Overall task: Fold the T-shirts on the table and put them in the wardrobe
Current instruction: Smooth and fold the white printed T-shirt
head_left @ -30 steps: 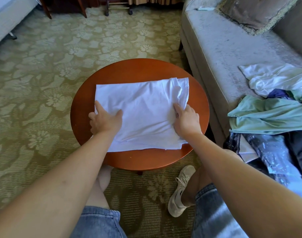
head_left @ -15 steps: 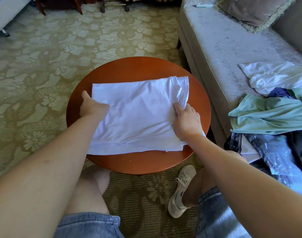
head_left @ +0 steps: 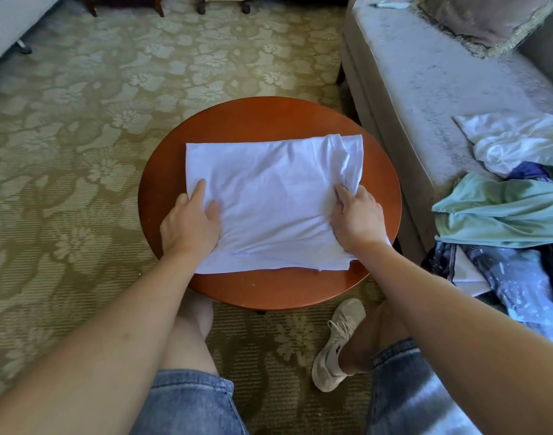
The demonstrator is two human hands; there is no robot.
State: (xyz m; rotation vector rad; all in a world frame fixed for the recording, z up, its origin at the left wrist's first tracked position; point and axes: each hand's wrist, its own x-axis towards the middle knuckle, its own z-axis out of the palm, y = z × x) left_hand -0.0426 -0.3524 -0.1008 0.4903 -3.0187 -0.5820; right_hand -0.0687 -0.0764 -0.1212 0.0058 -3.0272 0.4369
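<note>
Pressing my left hand (head_left: 190,224) flat on the left edge of the folded white T-shirt (head_left: 275,202), I am gripping nothing with it; the fingers are lying straight and the thumb is resting on the cloth. The shirt is lying as a rough rectangle across the middle of the round wooden desk (head_left: 268,120), with several uneven layers showing along its near edge.

My right hand (head_left: 358,215) is resting on the shirt's right edge, where fabric is bunching into creases around my fingertips. I cannot tell whether those fingers are pinching the cloth or only pushing on it. The shirt's near right corner is reaching close to the desk's rim.

Further right, on the sofa (head_left: 426,89), a white garment (head_left: 513,142), a pale green garment (head_left: 501,211) and a dark speckled garment (head_left: 513,284) are lying in a loose heap.

Judging the risks:
- The bunched right side is likely getting folded in as a hard wrinkle unless it is smoothed out.
- One hand pulling harder than the other could be skewing the rectangle.
- The polished top looks slippery, so the loose layers may be sliding apart.
- The near right corner may be slipping over the rim.
</note>
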